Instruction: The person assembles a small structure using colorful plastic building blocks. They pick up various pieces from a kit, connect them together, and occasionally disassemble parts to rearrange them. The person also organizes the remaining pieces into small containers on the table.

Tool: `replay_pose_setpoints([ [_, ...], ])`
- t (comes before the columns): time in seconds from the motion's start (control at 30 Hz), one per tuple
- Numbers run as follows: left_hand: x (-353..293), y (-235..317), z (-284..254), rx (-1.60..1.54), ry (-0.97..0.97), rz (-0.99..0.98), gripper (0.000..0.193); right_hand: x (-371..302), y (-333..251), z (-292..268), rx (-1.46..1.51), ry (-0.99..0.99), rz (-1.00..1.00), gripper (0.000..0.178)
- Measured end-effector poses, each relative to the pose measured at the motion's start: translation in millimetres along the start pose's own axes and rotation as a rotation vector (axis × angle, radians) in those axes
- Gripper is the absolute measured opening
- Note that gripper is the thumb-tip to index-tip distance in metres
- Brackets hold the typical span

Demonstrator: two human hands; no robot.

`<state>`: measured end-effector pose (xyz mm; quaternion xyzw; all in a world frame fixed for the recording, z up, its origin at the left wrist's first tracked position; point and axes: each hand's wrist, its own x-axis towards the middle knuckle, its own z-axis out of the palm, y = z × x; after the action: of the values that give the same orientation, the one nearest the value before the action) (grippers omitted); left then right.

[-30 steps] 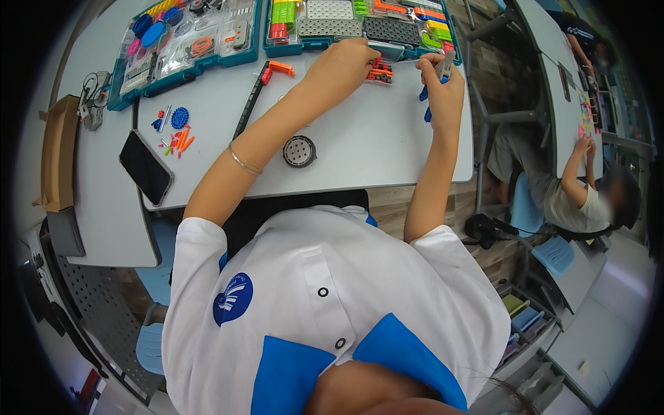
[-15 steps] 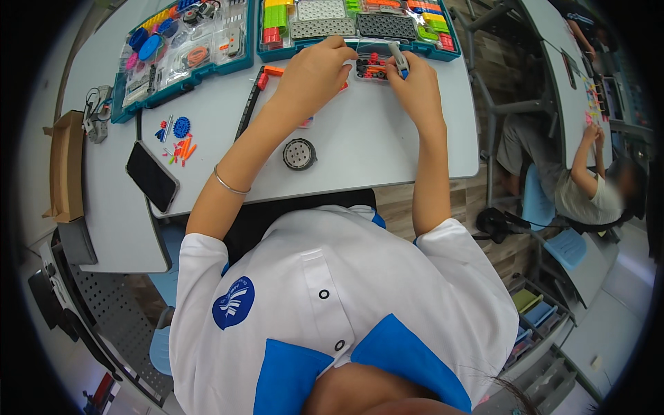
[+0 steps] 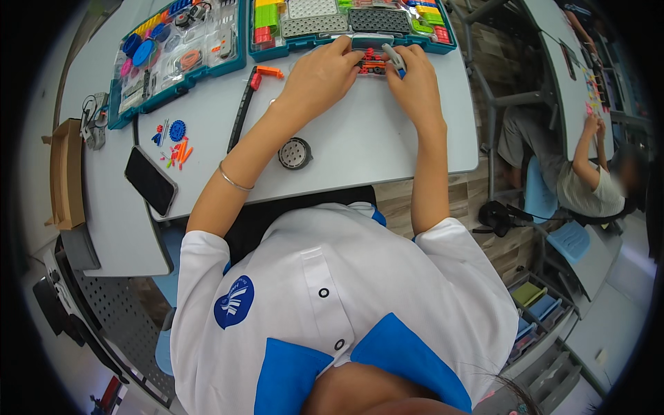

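At the far side of the table, a small clear box [image 3: 374, 67] of red, orange and black pieces lies between my hands. The fingertips of my left hand [image 3: 322, 77] are drawn together at the box's left end; what they grip, if anything, is hidden. My right hand [image 3: 413, 83] is closed round a grey piece with a blue part [image 3: 395, 58], held upright over the box's right end. Left of my left forearm lies a long black beam [image 3: 240, 114] with red and orange parts at its far end. A round grey wheel with holes [image 3: 295, 153] sits nearer me.
Two teal cases of building parts stand open at the back, one left [image 3: 181, 84] and one behind the box [image 3: 277, 51]. A dark phone [image 3: 151, 178], a blue gear [image 3: 178, 130] and several small orange pieces [image 3: 182, 153] lie left. Another person [image 3: 588, 187] sits far right.
My left hand has come slightly down and right, its fingertips now at the box. The grey piece in my right hand has shifted slightly left. The view has moved a little.
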<state>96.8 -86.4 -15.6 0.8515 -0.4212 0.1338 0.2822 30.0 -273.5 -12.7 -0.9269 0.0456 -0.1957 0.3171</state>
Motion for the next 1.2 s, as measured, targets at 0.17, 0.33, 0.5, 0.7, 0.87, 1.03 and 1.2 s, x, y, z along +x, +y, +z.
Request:
replay_pose_setpoints([
  [0.17,-1,4,-33,-0.013,0.025,-0.045,0.02,2,-5,1,0.104,0.038,-0.043,0.027],
  [0.33,-15,9,-63,-0.061,0.028,-0.087,0.021,5,-10,10,-0.011,0.023,-0.092,0.029],
  [0.5,-42,16,-85,-0.102,0.023,-0.164,0.023,8,-9,16,-0.048,0.038,-0.096,0.024],
  [0.7,-76,20,-104,-0.198,0.075,-0.316,0.02,8,0,13,0.073,0.132,-0.095,0.019],
  [0.87,-106,26,-117,-0.233,0.096,-0.451,0.022,5,-5,0,0.163,0.02,-0.022,0.021],
  [1.03,-124,29,-121,-0.23,0.124,-0.522,0.02,4,-3,7,0.05,-0.015,-0.13,0.021],
  [1.2,-134,28,-123,-0.254,0.174,-0.551,0.019,2,-9,2,0.128,-0.009,-0.09,0.022],
])
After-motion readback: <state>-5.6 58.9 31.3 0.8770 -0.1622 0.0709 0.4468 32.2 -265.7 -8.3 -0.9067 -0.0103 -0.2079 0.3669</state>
